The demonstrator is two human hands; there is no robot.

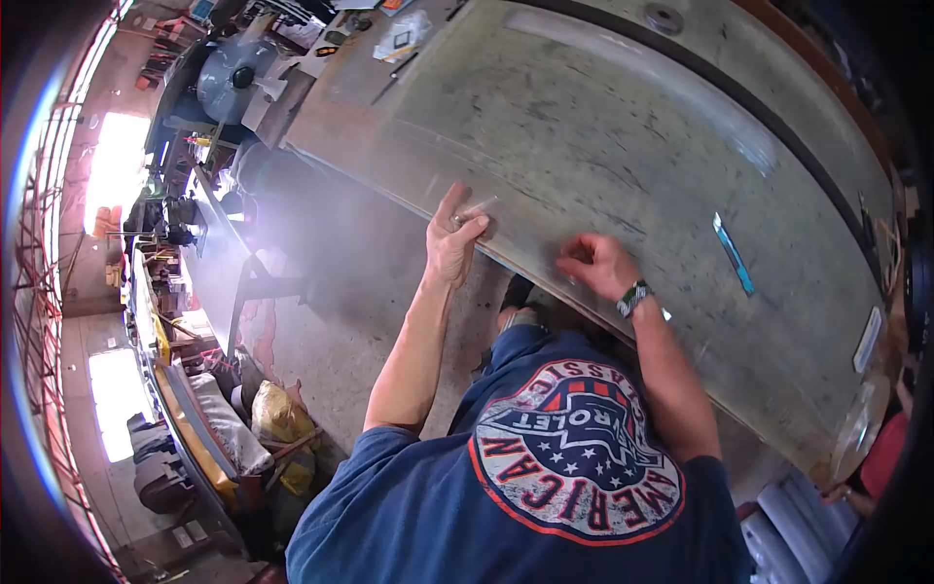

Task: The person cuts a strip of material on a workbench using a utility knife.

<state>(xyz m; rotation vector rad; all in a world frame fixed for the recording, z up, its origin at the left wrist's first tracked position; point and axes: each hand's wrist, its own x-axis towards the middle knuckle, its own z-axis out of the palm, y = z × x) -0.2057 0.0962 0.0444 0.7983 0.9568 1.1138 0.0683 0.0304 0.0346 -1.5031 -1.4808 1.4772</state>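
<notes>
My left hand (453,238) is over the near edge of the worktable (545,146), its thumb and fingers closed on a small clear piece of plastic (479,207). To the right, my right hand (597,265) hovers close to the same edge with its fingertips pinched together. Slight blur hides what, if anything, is between them. A watch (634,298) is on the right wrist. Farther right on the scuffed tabletop lies a teal utility knife (735,255), apart from both hands.
A dark strip (778,107) runs along the table's far side, near a small round disc (664,18). At right are a white bar (868,340) and another person's red sleeve (887,456). A blue-grey round machine (229,83) stands left, above piled bags (277,419).
</notes>
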